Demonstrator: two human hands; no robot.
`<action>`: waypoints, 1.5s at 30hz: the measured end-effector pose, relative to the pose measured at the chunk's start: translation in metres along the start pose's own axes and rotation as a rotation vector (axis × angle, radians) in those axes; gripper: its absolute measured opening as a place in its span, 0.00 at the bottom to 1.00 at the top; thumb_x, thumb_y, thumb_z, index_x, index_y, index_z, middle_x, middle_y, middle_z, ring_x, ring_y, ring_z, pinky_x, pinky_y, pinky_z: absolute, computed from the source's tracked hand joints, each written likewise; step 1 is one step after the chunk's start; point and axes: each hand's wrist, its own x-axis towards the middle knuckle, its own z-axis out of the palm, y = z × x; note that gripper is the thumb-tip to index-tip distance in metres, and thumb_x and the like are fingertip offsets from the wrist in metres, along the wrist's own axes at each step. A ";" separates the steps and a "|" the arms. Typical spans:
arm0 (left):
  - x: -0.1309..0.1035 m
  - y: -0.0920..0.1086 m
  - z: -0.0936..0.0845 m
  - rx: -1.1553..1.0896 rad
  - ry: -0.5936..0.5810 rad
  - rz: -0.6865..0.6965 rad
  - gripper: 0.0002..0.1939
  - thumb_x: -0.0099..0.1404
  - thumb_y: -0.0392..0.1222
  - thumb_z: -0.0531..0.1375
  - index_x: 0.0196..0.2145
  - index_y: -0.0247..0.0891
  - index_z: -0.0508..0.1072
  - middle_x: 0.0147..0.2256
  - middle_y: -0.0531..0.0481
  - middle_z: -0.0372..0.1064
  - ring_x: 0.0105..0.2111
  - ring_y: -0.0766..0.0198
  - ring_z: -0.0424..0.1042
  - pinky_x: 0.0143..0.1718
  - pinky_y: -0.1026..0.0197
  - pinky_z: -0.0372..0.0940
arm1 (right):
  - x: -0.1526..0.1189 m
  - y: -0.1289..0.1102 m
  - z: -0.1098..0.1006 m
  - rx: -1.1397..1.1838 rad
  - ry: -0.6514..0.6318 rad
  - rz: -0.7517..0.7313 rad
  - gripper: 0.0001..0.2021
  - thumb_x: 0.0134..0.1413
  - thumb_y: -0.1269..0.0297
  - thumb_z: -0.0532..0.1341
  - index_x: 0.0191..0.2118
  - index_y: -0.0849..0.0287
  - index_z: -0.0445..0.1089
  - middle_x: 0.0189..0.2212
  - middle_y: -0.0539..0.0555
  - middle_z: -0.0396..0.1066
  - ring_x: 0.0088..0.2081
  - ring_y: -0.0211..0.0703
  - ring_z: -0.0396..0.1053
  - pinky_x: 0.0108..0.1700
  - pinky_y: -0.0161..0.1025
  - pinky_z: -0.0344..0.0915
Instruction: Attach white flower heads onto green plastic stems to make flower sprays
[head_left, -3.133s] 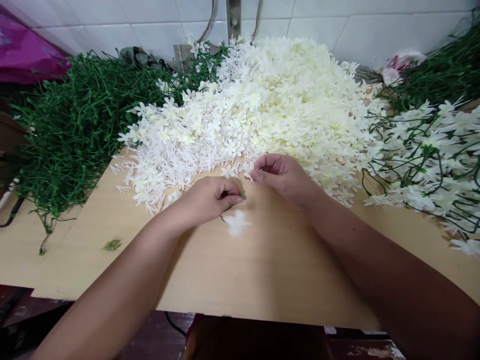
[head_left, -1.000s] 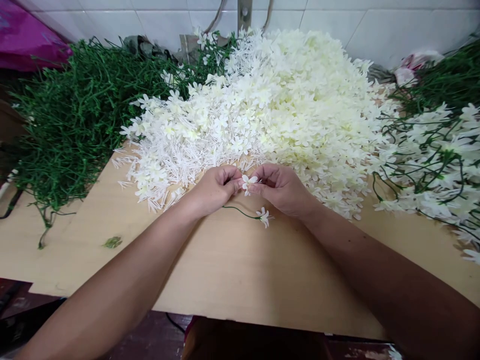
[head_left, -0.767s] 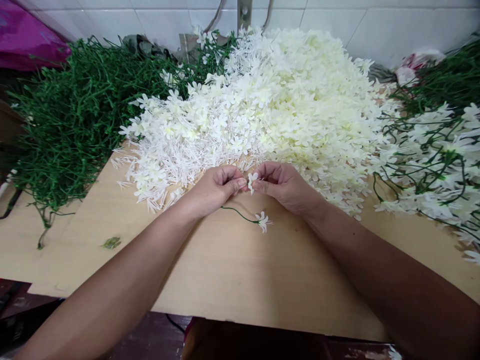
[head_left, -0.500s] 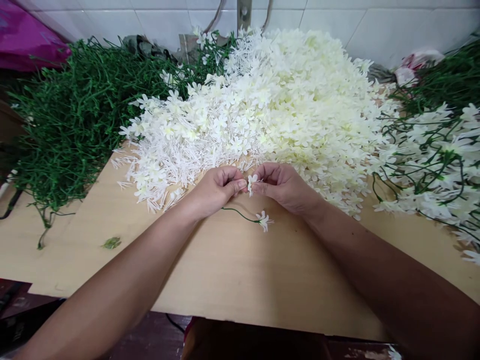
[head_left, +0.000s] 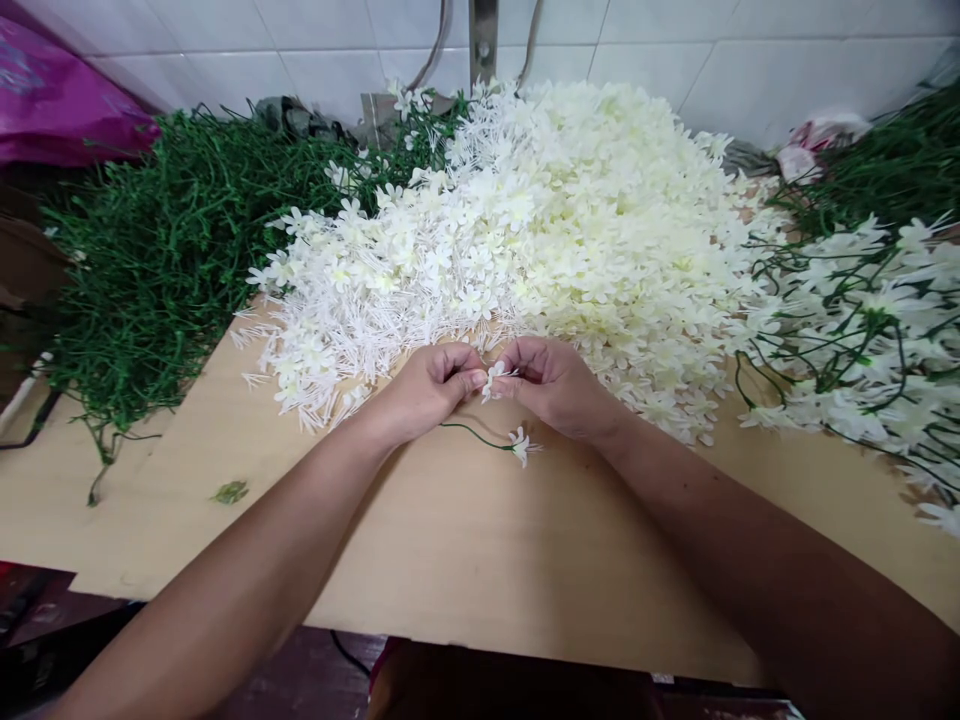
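- My left hand point(head_left: 429, 392) presses thumb to forefinger on a thin green stem point(head_left: 480, 437); the pinched end is hidden, and the rest emerges below the fingers.
- My right hand point(head_left: 556, 388) pinches a small white flower point(head_left: 495, 380), held against the left fingertips above the table point(head_left: 450, 550).
- That flower has thin, fabric-like petals; it sits tilted, its long axis roughly crosswise, fine filaments showing to the right.
- Three seconds ago I had the hands apart, the right at the edge of the pile; now their fingertips almost meet. Against half a second ago, the flower leans more and the view has shifted slightly.
- The stem is smooth and gently bowed, running rightward and slightly toward me to a second white flower point(head_left: 522, 446), which opens right.
- Beyond lies a loose pile of white blossoms point(head_left: 607, 230), creamy yellow in places.
- On the left I see a tangled heap of wiry green stems point(head_left: 187, 240); on the right, stemmed flowers point(head_left: 862, 340) lie massed.
- Behind stands a glossy tiled wall point(head_left: 652, 65).
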 end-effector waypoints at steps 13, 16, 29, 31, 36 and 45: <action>-0.006 0.005 -0.013 0.006 -0.219 0.080 0.18 0.65 0.52 0.56 0.26 0.35 0.70 0.22 0.56 0.57 0.22 0.72 0.54 0.24 0.67 0.50 | 0.001 0.003 -0.014 0.325 -0.171 0.071 0.13 0.41 0.60 0.73 0.29 0.59 0.70 0.25 0.48 0.71 0.31 0.35 0.69 0.42 0.37 0.66; -0.004 0.004 -0.012 0.023 -0.198 0.077 0.18 0.65 0.52 0.55 0.26 0.35 0.69 0.20 0.58 0.54 0.20 0.72 0.51 0.22 0.67 0.48 | 0.001 0.002 -0.013 0.331 -0.148 0.099 0.13 0.41 0.61 0.73 0.28 0.59 0.69 0.24 0.47 0.71 0.29 0.34 0.68 0.40 0.37 0.67; -0.001 -0.005 -0.008 -0.092 -0.108 0.102 0.20 0.65 0.56 0.55 0.26 0.36 0.65 0.21 0.57 0.55 0.21 0.72 0.53 0.23 0.66 0.49 | 0.001 -0.005 -0.012 0.539 -0.099 0.186 0.12 0.37 0.65 0.73 0.24 0.60 0.70 0.22 0.48 0.71 0.29 0.35 0.71 0.42 0.39 0.72; 0.000 -0.006 -0.006 -0.140 -0.089 0.122 0.19 0.64 0.55 0.57 0.28 0.35 0.66 0.22 0.56 0.56 0.23 0.71 0.55 0.24 0.66 0.50 | 0.001 -0.006 -0.012 0.533 -0.106 0.189 0.12 0.37 0.65 0.73 0.25 0.61 0.70 0.24 0.48 0.72 0.30 0.35 0.71 0.43 0.39 0.73; 0.000 -0.002 0.002 -0.242 -0.086 0.138 0.13 0.62 0.49 0.60 0.30 0.35 0.68 0.23 0.57 0.59 0.23 0.71 0.56 0.26 0.66 0.53 | 0.001 -0.005 -0.011 0.520 -0.105 0.161 0.12 0.39 0.65 0.73 0.25 0.60 0.69 0.24 0.48 0.71 0.29 0.33 0.71 0.41 0.37 0.73; -0.005 0.004 0.004 -0.121 -0.011 0.143 0.09 0.60 0.45 0.58 0.30 0.35 0.70 0.29 0.52 0.67 0.30 0.67 0.64 0.35 0.63 0.59 | 0.001 -0.006 -0.008 0.438 -0.067 0.149 0.16 0.37 0.62 0.74 0.29 0.59 0.68 0.24 0.45 0.70 0.27 0.33 0.72 0.35 0.34 0.72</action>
